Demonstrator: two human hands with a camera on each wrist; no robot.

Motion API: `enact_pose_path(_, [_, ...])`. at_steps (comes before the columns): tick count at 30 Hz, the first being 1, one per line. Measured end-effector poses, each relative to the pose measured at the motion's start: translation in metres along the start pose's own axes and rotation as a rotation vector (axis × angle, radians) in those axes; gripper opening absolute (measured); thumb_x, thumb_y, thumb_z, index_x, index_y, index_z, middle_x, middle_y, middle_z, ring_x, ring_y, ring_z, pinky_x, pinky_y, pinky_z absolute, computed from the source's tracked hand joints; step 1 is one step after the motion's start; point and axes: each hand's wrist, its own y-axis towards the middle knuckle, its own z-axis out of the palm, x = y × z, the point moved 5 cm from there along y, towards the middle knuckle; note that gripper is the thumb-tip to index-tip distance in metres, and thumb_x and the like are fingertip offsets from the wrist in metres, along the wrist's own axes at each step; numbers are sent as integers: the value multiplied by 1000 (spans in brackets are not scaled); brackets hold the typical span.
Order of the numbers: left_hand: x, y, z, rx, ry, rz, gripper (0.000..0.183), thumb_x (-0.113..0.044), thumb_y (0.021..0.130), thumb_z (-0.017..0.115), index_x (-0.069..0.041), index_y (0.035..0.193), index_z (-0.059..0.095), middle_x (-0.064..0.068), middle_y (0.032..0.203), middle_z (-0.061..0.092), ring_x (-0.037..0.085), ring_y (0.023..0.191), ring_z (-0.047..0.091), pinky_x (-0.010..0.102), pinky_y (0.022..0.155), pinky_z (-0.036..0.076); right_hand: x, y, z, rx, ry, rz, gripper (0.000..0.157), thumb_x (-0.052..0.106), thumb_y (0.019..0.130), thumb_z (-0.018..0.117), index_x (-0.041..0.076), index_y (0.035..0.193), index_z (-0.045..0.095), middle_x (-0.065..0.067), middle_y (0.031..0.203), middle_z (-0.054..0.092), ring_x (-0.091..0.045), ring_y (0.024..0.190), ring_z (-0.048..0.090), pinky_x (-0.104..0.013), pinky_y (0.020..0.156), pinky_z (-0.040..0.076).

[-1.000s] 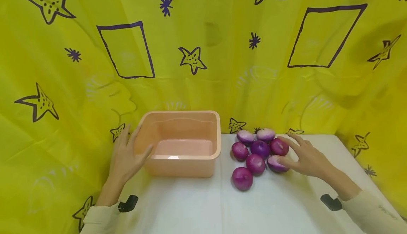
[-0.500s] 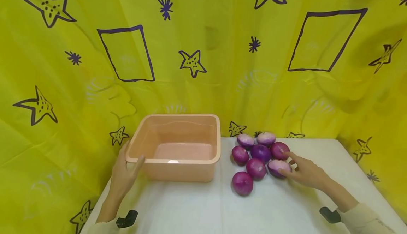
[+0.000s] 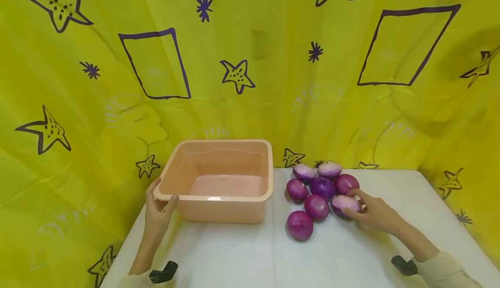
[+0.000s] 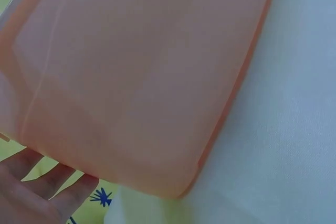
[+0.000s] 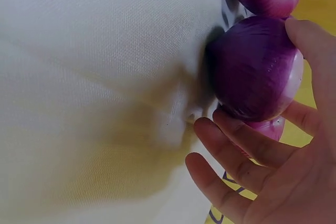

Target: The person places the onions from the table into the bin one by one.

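A peach plastic basin (image 3: 224, 212) stands on the table at centre-left, its inside bare. My left hand (image 3: 157, 216) holds its front left corner, thumb at the front rim and fingers against the left side. In the left wrist view, those fingers (image 4: 76, 195) lie along the outer wall. Right of the basin, several purple onions sit in a cluster. My right hand (image 3: 376, 212) grips the rightmost onion (image 3: 343, 202), purple with a pale top. Seen from the right wrist, the thumb is on one side of this onion (image 5: 252, 69) and fingers are on the other.
The other onions crowd close by, among them a dark one (image 3: 323, 187) in the middle and a magenta one (image 3: 300, 226) nearest me. A white cloth covers the table (image 3: 250, 253). Behind it hangs a yellow patterned curtain (image 3: 273, 118).
My left hand has come down onto the basin's corner, and the basin's left front edge has shifted slightly left. My right hand has lowered and closed round the rightmost onion.
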Motion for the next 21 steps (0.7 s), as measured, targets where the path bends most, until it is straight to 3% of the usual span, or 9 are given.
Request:
enact_pose_path(7, [0,-2,7,-4,-22,-6,75,-5,102,60,-18,162,16,11,162,26,34,129,44,8,90,48,3,-2,-3,-24,30,-52,47,32,91,78,9,125,56,-5,93,68,-15,80,61,-29,65,51])
enact_pose_path(14, [3,-4,10,-29,-69,-12,77,-2,101,60,-18,162,17,10,162,27,32,129,44,9,91,48,3,-1,-7,7,89,-58,49,29,89,82,8,126,58,-12,106,70,-19,86,65,-30,69,54])
enact_pose_path(21, [4,-5,11,-44,-95,-31,76,-4,101,61,-20,162,19,9,162,28,32,130,44,9,91,48,21,5,-30,8,170,-235,53,17,83,86,7,127,59,-11,110,66,-7,82,64,-28,69,57])
